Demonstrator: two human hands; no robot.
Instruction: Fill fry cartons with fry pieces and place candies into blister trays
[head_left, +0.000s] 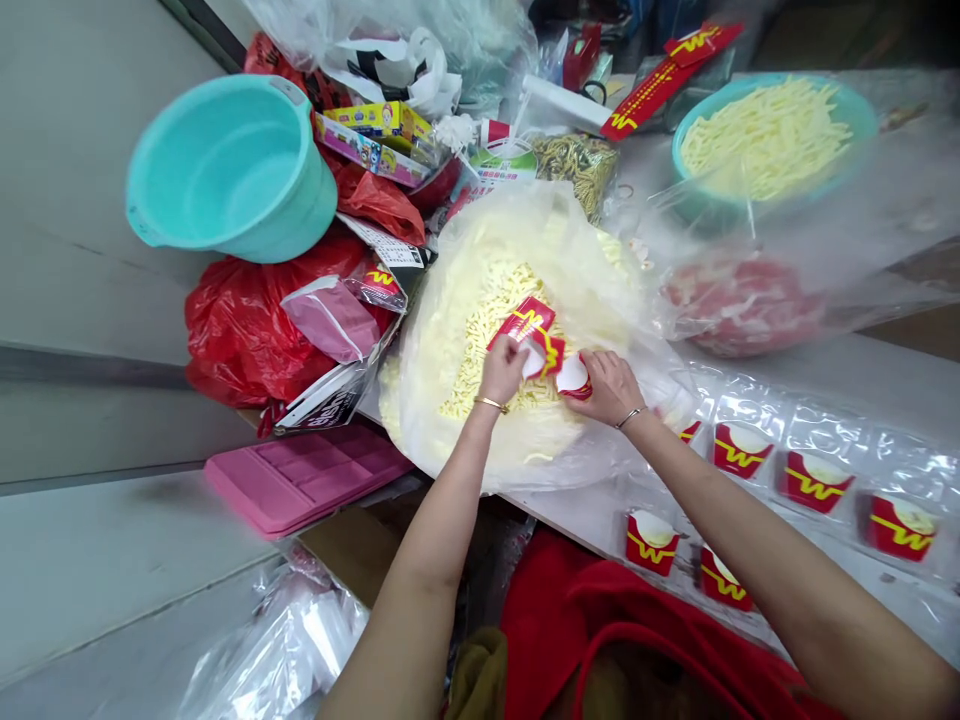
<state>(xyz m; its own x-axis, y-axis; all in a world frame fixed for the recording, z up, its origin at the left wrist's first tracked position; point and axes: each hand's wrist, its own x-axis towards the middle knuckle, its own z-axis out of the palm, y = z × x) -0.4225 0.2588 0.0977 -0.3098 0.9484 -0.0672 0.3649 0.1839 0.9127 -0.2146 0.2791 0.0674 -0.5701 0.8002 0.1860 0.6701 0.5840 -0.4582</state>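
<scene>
Over a large open plastic bag (431, 440) of pale yellow fry-shaped pieces (474, 365), both of my hands are close together. My left hand (502, 374) is closed on red fry cartons (529, 318) with yellow zigzag lines; how many is unclear. My right hand (611, 388) grips a small stack of similar red cartons with white insides (573, 374), just right of the left hand's cartons. To the right, several small red cartons (741, 450) lie in clear plastic trays (799, 425) on the table.
A turquoise basin (232, 170) rests on red plastic bags (240, 320) at left. Another turquoise basin (679, 150) holds more pale pieces at back right. A clear bag with pink-and-white contents (750, 300) lies before it. A pink plastic tray (307, 475) juts out at the left edge.
</scene>
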